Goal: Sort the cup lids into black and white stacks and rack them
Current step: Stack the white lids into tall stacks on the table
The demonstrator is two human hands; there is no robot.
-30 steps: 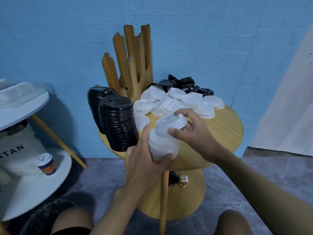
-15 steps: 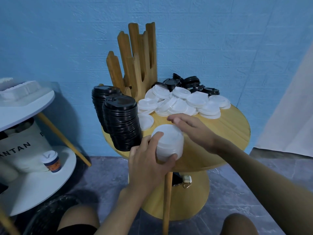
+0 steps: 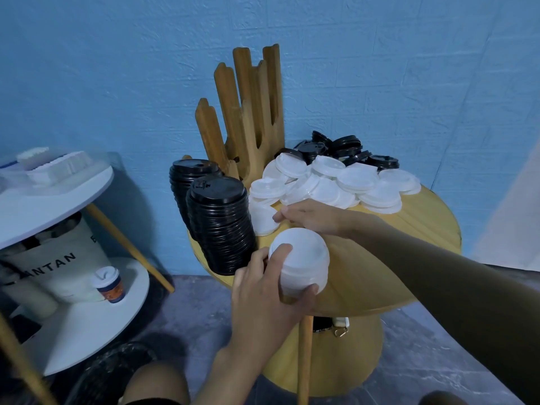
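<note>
The left hand (image 3: 267,296) is clamped round a short white stack (image 3: 302,263) of lids, thumb across its near side and fingers curled over the left edge. It holds the stack just above the near rim of the table (image 3: 423,238). The right hand (image 3: 311,217) reaches across behind that stack, back of the hand up. Its fingertips (image 3: 277,216) touch the rim of a lone white lid (image 3: 261,222) lying flat on the table. Whether they pinch the lid or only touch it cannot be told.

Just left of the lone lid stand two tall black stacks. The near black stack (image 3: 220,226) is at the table's left edge and the far black stack (image 3: 190,178) is touching it behind. Beyond the right hand a white pile (image 3: 339,184) of loose lids spreads over the back of the table. A smaller heap of loose black lids (image 3: 346,147) lies behind it against the blue wall. The wooden rack (image 3: 251,112) stands upright at the back left, between the far black stack and the piles, with no lids showing in its slots.

To the left, well apart, is a white two-tier stand (image 3: 67,188). A paper cup (image 3: 109,285) with a white lid sits on its lower shelf beside a pale bag (image 3: 58,258).
</note>
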